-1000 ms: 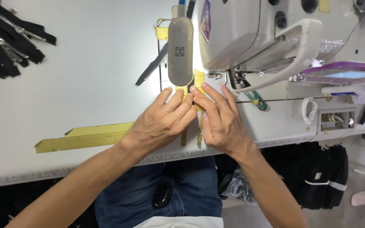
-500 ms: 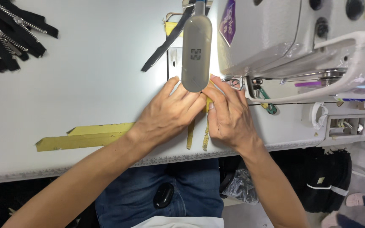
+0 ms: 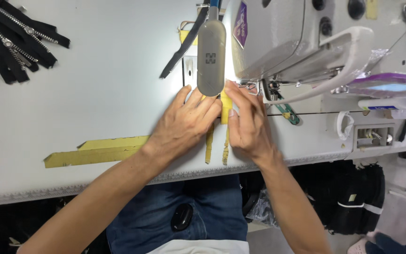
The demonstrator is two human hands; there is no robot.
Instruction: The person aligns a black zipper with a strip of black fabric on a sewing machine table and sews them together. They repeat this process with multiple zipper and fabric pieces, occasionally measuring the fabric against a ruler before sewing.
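My left hand point(image 3: 184, 124) and my right hand point(image 3: 245, 122) lie side by side on the white table point(image 3: 95, 94), fingers pressing a small yellow fabric piece point(image 3: 225, 99) in front of the sewing machine's needle area point(image 3: 252, 87). Two narrow yellow strips point(image 3: 216, 148) trail from under my hands toward the table's near edge. A grey oblong lamp head point(image 3: 211, 56) hangs just above my fingertips and hides part of the work. The grey-white sewing machine point(image 3: 297, 37) stands right behind my right hand.
Long yellow strips point(image 3: 97, 150) lie to the left of my left arm. A pile of black zippers point(image 3: 10, 42) sits at the far left corner. One black zipper point(image 3: 184, 44) lies behind the lamp. Small green-handled snips point(image 3: 288, 114) rest by the machine.
Both hands have pushed the yellow piece a little farther toward the needle. The view has shifted left, so the machine sits more to the right of the picture.
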